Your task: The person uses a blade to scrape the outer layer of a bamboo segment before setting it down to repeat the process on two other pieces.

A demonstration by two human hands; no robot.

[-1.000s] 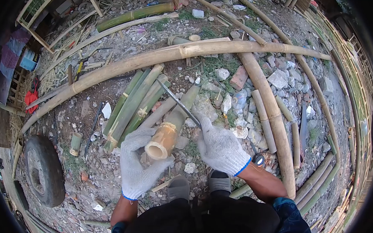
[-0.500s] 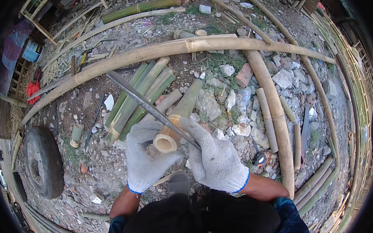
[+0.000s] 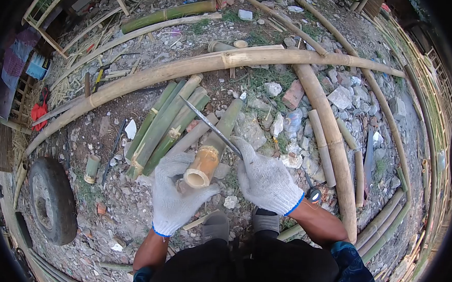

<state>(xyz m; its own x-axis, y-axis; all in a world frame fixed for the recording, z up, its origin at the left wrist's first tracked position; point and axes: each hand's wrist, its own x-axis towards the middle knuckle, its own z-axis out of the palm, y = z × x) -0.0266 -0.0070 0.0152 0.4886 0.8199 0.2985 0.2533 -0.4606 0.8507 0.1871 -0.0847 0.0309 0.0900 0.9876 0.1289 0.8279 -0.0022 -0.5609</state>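
My left hand (image 3: 178,194), in a white knitted glove, is wrapped round the near end of a bamboo piece (image 3: 204,163). That piece has a hollow cut end facing me, a peeled tan part and a green far part. My right hand (image 3: 269,178), gloved too, is closed on the near end of a long dark blade (image 3: 214,129), its grip hidden by the fingers. The blade slants up and left across the bamboo piece. Just left of it, several green split bamboo pieces (image 3: 168,122) lie on the rubble.
A long bamboo pole (image 3: 179,64) arches across the ground ahead, meeting a thick pole (image 3: 333,141) on the right. A tire (image 3: 52,201) stands at the left. A brick (image 3: 293,94), stones and a tape measure (image 3: 314,195) lie on the right.
The blade has swung and shifted to the right, its tip now nearer the bamboo piece. My right hand has moved slightly right, and the peeled part of the bamboo shows more.
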